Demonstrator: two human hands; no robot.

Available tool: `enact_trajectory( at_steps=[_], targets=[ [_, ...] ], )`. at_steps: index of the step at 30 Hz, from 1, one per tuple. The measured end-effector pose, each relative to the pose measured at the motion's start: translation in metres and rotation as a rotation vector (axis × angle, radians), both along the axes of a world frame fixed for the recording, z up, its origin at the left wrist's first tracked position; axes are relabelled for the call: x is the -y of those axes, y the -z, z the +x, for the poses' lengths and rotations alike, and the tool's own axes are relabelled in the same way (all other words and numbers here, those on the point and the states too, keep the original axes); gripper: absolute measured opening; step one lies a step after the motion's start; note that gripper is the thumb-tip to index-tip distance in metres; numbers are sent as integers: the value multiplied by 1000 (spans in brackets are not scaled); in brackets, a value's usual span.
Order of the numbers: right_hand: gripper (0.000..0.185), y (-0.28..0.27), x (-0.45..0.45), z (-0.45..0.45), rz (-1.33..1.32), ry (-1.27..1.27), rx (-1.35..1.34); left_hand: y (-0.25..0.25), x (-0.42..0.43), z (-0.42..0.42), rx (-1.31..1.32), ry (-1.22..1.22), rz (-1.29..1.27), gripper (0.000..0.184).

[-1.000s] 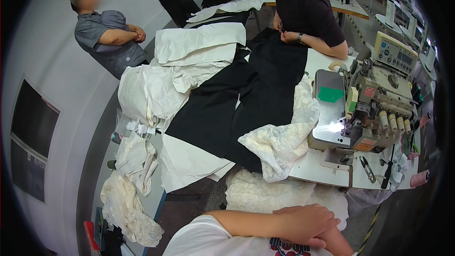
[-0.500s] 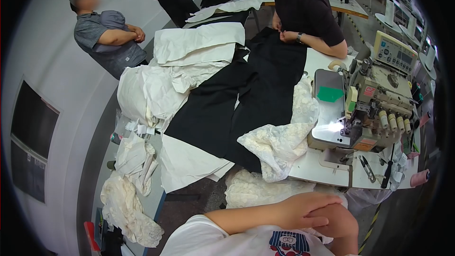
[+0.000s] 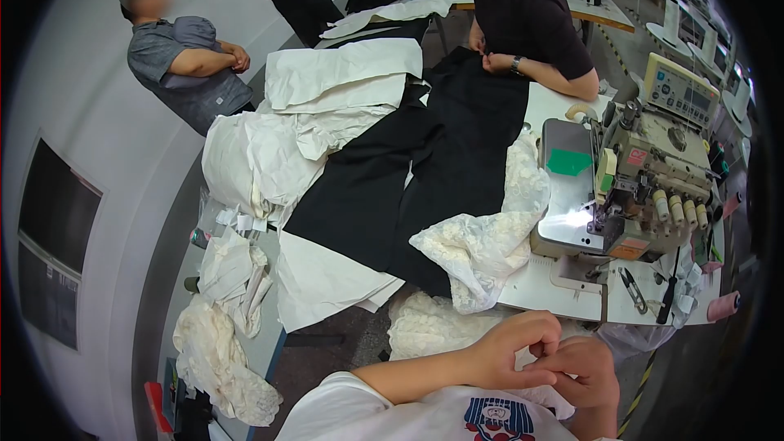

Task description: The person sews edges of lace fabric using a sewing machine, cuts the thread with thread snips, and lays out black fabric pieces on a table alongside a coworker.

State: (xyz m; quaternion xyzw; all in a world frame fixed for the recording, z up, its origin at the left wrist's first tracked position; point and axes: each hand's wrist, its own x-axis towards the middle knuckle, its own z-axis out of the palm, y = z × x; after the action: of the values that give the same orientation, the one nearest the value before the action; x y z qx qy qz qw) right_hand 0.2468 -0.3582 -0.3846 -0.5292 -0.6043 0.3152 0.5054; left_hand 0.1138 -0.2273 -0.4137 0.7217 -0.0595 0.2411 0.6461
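My left hand (image 3: 521, 351) reaches across my body, its fingers curled and the thumb bent below them, leaving a gap where nothing shows. Its fingertips touch my right hand (image 3: 586, 367), which is closed, its fingers folded inward and partly hidden. Both are held in front of my white shirt (image 3: 425, 416). Just beyond them is a bundle of cream lace fabric (image 3: 437, 325) below the table edge. More white lace (image 3: 478, 253) lies on the table, over black trouser-shaped cloth (image 3: 465, 139).
An overlock sewing machine (image 3: 653, 171) stands on the right, with tweezers (image 3: 631, 290) and a pink thread spool (image 3: 723, 306) nearby. White cloth (image 3: 261, 155) is piled at left. A person in a dark top (image 3: 531, 16) handles the black cloth; two other people stand behind.
My left hand has lifted from lying flat over my right hand, and its fingers have curled. The right hand now shows more, with bent fingers. The cloth and machine stay put.
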Motion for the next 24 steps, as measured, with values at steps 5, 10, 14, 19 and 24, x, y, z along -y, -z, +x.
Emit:
enact_trajectory(
  at_steps=[5, 10, 14, 19, 24],
  targets=[
    [20, 4, 1, 1, 31, 32, -21, -1, -2, -1, -19, 24, -9, 31],
    [29, -5, 6, 0, 12, 117, -199, -6, -2, -1, 13, -5, 0, 33],
    [46, -10, 4, -4, -69, 10, -338, -6, -1, 2, 47, -54, 93, 40],
    [53, -12, 3, -4, -105, -17, -286, -6, 1, 4, 49, -65, 165, 45],
    [45, -14, 3, 3, -173, -121, -155, 1, 1, 5, 74, -33, 204, 48]
  ],
)
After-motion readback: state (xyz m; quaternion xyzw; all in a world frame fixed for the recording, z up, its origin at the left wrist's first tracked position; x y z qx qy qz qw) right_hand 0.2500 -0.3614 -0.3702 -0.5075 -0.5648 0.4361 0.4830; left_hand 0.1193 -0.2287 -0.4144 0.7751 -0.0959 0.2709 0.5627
